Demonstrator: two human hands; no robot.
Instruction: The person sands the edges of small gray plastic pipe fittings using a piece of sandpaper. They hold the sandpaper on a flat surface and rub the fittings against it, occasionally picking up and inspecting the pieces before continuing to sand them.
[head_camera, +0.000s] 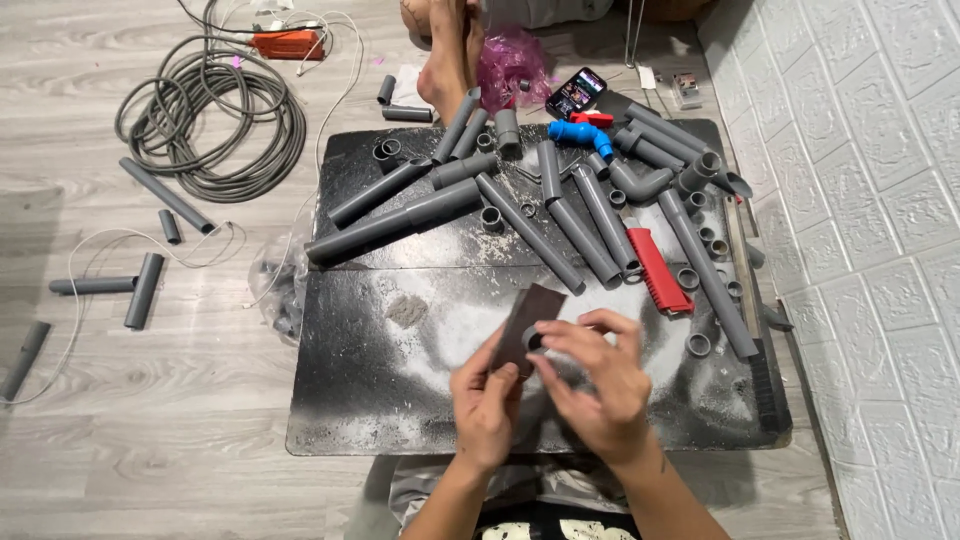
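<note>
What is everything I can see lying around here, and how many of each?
Dusty black work board: one, black with white dust, on the floor in the middle.
Grey plastic pipes and fittings: many, grey, mostly on the board's far half, a few on the floor at left.
Red flat-handled tool: one, red, right part of the board.
Blue plastic pipe fitting: one, blue, far edge of the board.
Coiled grey hose: one, grey, floor at far left.
Smartphone: one, screen lit, beyond the board.
Dark sheet of sandpaper: one, dark brown, held in the left hand.
Short grey pipe ring: one, grey, pinched in the right hand.
</note>
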